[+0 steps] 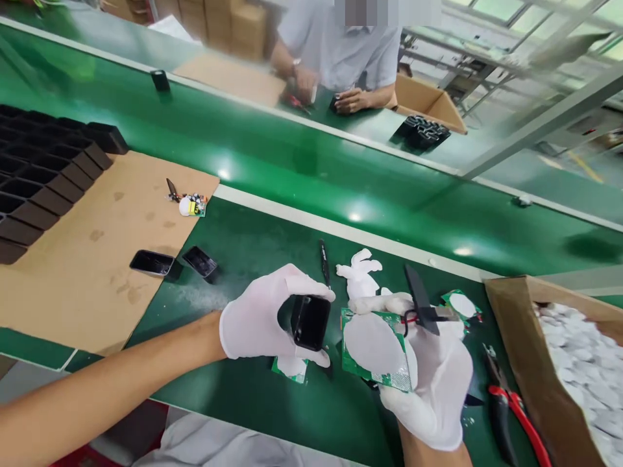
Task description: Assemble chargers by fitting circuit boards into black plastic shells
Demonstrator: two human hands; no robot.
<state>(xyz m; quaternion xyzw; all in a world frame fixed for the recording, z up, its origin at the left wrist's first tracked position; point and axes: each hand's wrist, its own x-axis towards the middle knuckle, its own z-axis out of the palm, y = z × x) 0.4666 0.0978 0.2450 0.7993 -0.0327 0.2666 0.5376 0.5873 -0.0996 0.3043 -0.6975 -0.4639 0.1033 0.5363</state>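
Observation:
My left hand [272, 314], in a white glove, grips a small black plastic housing [311, 322] with its open end facing me. Close to its right, my gloved right hand [433, 383] holds a green circuit board [374, 347] by the edges. A large white round patch covers much of the board. A flat black piece [419, 298] on short wires stands at the board's right corner. The housing and the board are apart. Another board with a white patch [291, 368] lies on the table, partly under my left hand.
Rows of black housings [43, 175] stand on cardboard at left, near a loose component board [193, 205]. Two housings [199, 261] lie nearer. Red-handled pliers [506, 402] and a cardboard box of white pieces [579, 363] are at right. A co-worker [341, 58] sits opposite.

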